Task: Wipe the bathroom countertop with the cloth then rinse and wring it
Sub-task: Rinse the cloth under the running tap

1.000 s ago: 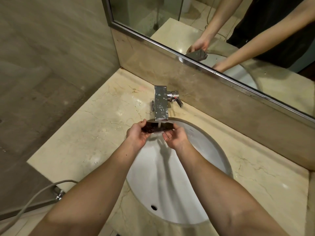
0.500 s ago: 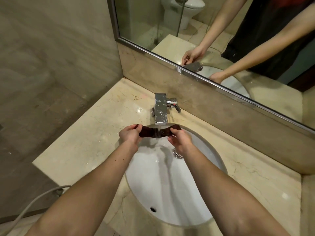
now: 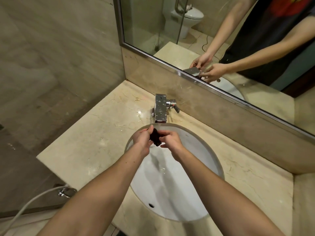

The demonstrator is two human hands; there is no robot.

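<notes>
A small dark brown cloth (image 3: 155,138) is bunched into a short wad between both hands, over the far end of the white oval sink (image 3: 201,150). My left hand (image 3: 142,139) pinches its upper end. My right hand (image 3: 172,140) grips its lower end from the right. The wad sits just below the spout of the chrome tap (image 3: 160,110); I cannot tell whether water is running onto it. The beige marble countertop (image 3: 95,143) around the sink shows wet patches and drops.
A mirror (image 3: 221,40) above a stone backsplash reflects my arms and a toilet. The wall stands close on the left. A chrome hose fitting (image 3: 64,192) with a grey hose hangs below the counter's left front edge. The sink's overflow hole (image 3: 151,205) faces me.
The cloth was held stretched flat under the running tap; now my hands have come together and gathered it into a bunched wad. The view has tilted slightly upward.
</notes>
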